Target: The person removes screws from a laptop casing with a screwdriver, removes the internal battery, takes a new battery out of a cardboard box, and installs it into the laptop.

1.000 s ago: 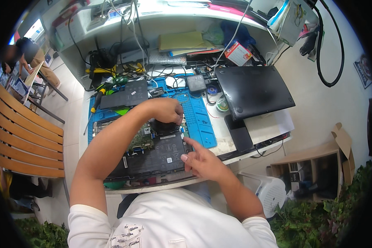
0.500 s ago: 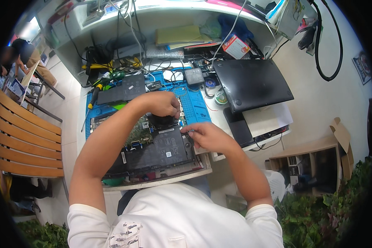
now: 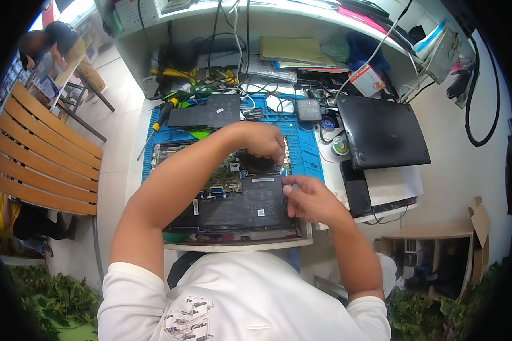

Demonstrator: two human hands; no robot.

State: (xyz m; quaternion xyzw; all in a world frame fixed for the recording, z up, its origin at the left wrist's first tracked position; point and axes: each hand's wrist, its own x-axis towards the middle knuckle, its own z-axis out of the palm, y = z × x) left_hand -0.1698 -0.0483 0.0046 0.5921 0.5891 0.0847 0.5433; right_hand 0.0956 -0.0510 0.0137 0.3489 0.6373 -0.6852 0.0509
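Observation:
An opened laptop base lies in front of me, its green circuit board showing beside a flat black battery. My left hand reaches over the board, closed, with fingertips pinched down near the right edge of the black fan. Whatever sits between them is too small to make out. At the battery's upper right corner is my right hand. Its fingers are bent, with index finger and thumb close together at the laptop's edge; anything between them is hidden.
Under the laptop spreads a blue work mat. Behind it lie another dark battery, a yellow-and-black screwdriver and a grey adapter. To the right are a closed black laptop, a solder spool and a phone.
The whole view has swung, so the bench sits further right in the picture. Both hands stay at the same parts of the laptop; the right thumb now reaches out nearer the index fingertip.

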